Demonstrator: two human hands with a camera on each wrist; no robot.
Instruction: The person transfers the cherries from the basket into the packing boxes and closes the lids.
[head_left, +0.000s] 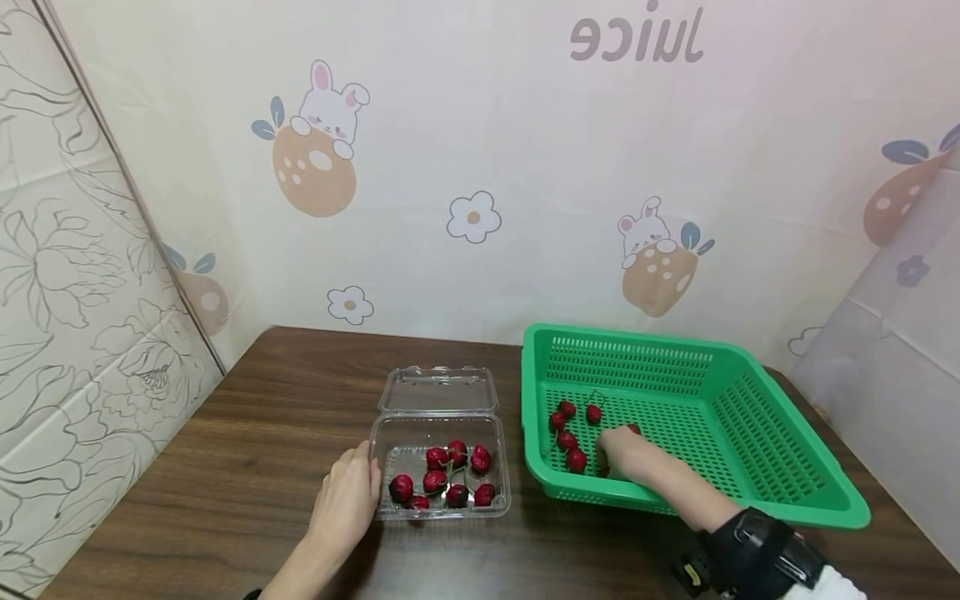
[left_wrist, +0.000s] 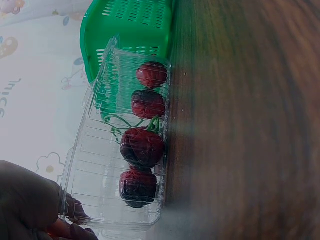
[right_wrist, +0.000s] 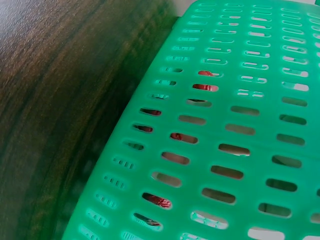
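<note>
In the head view, a clear plastic clamshell box (head_left: 441, 427) lies with its lid (head_left: 440, 390) folded back on the table, several dark red cherries (head_left: 434, 481) inside. My left hand (head_left: 347, 493) grips the box's left wall, thumb and fingers at its rim; the left wrist view shows the cherries (left_wrist: 142, 148) and green stems through the side. My right hand (head_left: 633, 454) reaches down into a green basket (head_left: 795, 500), beside several cherries (head_left: 567, 440). Its fingertips are mostly hidden, and I cannot tell whether they pinch a cherry.
The basket stands right of the box, close to the patterned back wall hanging (head_left: 480, 167). Its slotted side (right_wrist: 225, 150) fills much of the right wrist view. Dark wood tabletop (head_left: 225, 467) extends left of the box and along the front.
</note>
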